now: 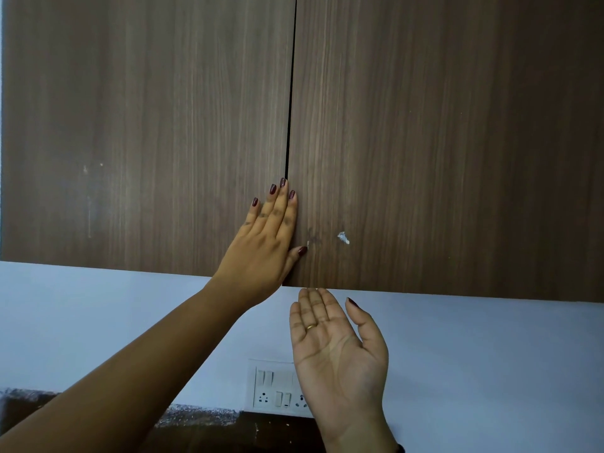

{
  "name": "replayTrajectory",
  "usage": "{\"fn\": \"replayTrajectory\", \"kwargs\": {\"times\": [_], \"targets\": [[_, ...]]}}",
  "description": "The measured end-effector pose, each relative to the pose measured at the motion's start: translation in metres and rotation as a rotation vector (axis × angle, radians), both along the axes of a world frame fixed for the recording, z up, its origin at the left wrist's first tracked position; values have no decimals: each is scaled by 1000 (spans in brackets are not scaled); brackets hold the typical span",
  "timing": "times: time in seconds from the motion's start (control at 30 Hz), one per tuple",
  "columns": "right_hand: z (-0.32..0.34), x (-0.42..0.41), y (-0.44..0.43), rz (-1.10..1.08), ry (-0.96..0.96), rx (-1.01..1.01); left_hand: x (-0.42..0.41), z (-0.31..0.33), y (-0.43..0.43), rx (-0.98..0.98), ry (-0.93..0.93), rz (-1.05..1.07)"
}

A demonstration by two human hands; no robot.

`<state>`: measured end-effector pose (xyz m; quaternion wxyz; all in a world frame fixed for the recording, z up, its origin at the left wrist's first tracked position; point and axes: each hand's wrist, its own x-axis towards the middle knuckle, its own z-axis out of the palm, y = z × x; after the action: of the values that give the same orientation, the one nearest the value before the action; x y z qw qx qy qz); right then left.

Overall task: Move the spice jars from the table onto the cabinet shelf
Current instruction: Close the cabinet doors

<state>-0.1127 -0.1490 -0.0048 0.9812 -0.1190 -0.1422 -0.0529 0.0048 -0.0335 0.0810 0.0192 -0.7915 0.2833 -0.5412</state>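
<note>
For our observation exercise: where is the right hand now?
In the head view's lower centre, the right hand is open, fingertips under the right cabinet door, partly covering the switch panel.

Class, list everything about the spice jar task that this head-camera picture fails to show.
- The cabinet shelf: head view, hidden behind the closed left door and right door.
- The spice jars and the table: head view, neither is in frame.
- Whether the right hand touches the right door's lower edge: head view, too close to tell.
- The switch panel: head view, partly covered by the right hand.
</note>
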Motion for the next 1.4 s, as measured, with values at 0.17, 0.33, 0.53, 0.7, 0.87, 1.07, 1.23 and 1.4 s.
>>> {"fn": "replayTrajectory", "kwargs": {"times": [0.17,0.33,0.53,0.7,0.87,1.07,1.23,1.4], "targets": [[-2,9,1,14,-21,-9,8,0,-1,14,-65,46],[-2,18,2,3,-72,-104,17,0,-3,26,-100,74],[-6,28,-1,15,-55,-121,26,-2,-3,22,-126,42],[-10,30,2,9,-99,-118,27,-3,-3,19,-108,29],[-6,27,4,-1,-113,-107,27,-4,-3,19,-110,38],[-1,20,5,-26,-47,-149,23,-5,-4,1,-90,37],[8,0,3,-97,-4,-268,20,-6,-6,-21,-47,34],[13,-26,0,-155,-44,-450,15,-5,-8,-35,16,27]]}}
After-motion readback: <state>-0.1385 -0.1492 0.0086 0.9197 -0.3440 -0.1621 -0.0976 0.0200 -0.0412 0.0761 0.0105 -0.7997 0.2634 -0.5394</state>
